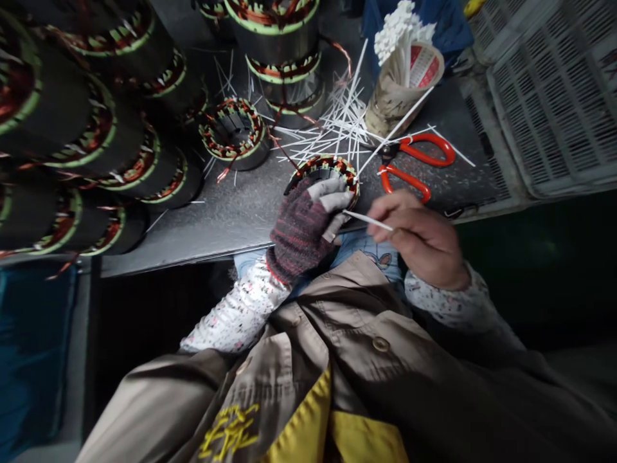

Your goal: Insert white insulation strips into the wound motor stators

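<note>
At the bench's front edge stands a wound motor stator [332,165] with copper coils and a pale green rim. My left hand [306,222], in a dark knitted glove with pale fingertips, is closed over the stator's near side and steadies it. My bare right hand [419,235] pinches a thin white strip [369,220] between thumb and fingers. The strip's far tip reaches the stator's edge beside my left fingers. Orange-handled scissors [427,151] lie just beyond my right hand. The stator's lower part is hidden by my glove.
Loose white strips [340,125] are strewn behind the stator. A cardboard tube [398,93] holds more strips at the back right. Stacked stators [101,138] crowd the left, one single stator [234,135] stands nearer, and another stack [284,51] is behind. Grey plastic crates [554,96] stand at right.
</note>
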`<action>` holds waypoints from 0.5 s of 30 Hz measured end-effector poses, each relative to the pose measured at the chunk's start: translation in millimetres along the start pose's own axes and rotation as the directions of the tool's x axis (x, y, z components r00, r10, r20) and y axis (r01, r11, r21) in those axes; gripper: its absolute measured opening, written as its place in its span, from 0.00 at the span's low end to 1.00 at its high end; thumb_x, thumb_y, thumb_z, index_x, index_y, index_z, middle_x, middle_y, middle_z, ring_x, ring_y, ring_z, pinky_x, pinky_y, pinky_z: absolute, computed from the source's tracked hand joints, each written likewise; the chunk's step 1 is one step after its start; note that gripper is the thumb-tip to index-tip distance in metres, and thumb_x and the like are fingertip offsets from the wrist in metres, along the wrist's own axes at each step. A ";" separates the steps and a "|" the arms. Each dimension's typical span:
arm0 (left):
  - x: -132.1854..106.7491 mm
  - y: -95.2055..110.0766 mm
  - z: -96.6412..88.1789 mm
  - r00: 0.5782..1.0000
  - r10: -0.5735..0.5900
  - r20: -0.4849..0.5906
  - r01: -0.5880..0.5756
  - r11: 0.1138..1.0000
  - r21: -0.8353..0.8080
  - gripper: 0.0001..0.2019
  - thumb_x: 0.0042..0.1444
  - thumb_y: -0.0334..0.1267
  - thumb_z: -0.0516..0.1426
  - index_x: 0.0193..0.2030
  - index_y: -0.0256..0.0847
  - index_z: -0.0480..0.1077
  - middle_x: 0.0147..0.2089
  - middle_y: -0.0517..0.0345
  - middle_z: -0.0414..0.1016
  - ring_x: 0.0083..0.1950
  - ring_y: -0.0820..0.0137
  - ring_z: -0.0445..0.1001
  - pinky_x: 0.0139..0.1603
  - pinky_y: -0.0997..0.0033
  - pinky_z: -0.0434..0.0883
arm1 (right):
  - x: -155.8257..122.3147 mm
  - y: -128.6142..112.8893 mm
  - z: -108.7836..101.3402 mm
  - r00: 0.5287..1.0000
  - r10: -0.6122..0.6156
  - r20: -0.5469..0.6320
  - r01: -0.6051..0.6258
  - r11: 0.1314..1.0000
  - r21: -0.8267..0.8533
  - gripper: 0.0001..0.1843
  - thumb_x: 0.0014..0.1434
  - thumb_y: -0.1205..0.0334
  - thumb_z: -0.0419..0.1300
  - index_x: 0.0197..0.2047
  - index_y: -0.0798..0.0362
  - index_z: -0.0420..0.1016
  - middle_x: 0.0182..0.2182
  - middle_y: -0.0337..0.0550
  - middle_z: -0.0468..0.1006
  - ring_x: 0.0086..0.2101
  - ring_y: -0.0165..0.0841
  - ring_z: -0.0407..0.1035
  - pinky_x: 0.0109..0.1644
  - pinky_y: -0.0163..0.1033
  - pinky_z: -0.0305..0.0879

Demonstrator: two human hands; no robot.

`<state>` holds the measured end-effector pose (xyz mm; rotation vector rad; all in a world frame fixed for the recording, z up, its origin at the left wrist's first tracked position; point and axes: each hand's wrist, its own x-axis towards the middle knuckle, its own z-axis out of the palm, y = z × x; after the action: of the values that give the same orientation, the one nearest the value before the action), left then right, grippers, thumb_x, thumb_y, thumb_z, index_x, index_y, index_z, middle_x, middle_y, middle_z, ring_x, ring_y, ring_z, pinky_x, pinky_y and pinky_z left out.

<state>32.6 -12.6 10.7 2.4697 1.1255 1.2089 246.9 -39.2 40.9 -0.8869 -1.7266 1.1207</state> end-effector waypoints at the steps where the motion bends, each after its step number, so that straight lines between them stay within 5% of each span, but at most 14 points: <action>1: -1.2 -1.3 -0.3 1.000 -0.002 -0.011 0.001 1.000 -0.018 0.08 0.67 0.41 0.58 0.49 0.42 0.71 0.56 0.47 0.79 0.60 0.60 0.78 0.59 0.50 0.79 | -1.1 4.4 0.8 0.999 0.001 0.047 -0.007 0.992 0.130 0.17 0.67 0.46 0.58 0.34 0.48 0.78 0.45 0.45 0.78 0.41 0.35 0.75 0.47 0.45 0.71; 4: -5.0 -6.8 0.4 0.999 0.037 0.006 -0.037 0.999 0.016 0.07 0.66 0.43 0.59 0.42 0.42 0.70 0.53 0.48 0.79 0.59 0.59 0.79 0.61 0.47 0.78 | -7.9 13.8 8.7 0.988 0.077 0.135 -0.126 0.902 0.413 0.18 0.67 0.46 0.59 0.34 0.50 0.78 0.36 0.44 0.79 0.35 0.35 0.74 0.41 0.44 0.71; 6: -6.4 -9.9 2.0 0.998 0.069 0.014 -0.070 0.993 0.098 0.07 0.66 0.43 0.59 0.40 0.42 0.70 0.49 0.50 0.81 0.54 0.60 0.81 0.64 0.46 0.76 | -13.9 11.7 12.4 0.983 0.179 0.051 -0.181 0.863 0.472 0.18 0.67 0.50 0.61 0.28 0.51 0.75 0.23 0.37 0.71 0.26 0.30 0.67 0.34 0.39 0.66; 9: -6.4 -11.0 3.6 0.995 0.072 0.070 -0.082 0.984 0.158 0.10 0.67 0.45 0.57 0.38 0.43 0.70 0.43 0.55 0.82 0.49 0.63 0.82 0.67 0.46 0.74 | -11.2 0.1 11.8 0.965 0.235 -0.116 -0.139 0.833 0.536 0.20 0.65 0.55 0.63 0.23 0.52 0.68 0.17 0.33 0.60 0.22 0.27 0.59 0.30 0.36 0.60; 15: -3.4 -7.9 -0.3 0.980 0.052 0.192 -0.069 0.994 0.081 0.16 0.68 0.51 0.55 0.36 0.43 0.70 0.36 0.58 0.80 0.43 0.65 0.81 0.70 0.45 0.71 | 45.4 5.2 33.1 0.948 0.187 -0.258 -0.089 0.932 0.350 0.23 0.67 0.41 0.54 0.28 0.47 0.57 0.22 0.32 0.57 0.27 0.29 0.63 0.40 0.41 0.70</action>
<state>26.6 -9.5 5.4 2.6357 1.0808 0.9318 200.2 -7.6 41.8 -0.9154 -1.2054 1.2646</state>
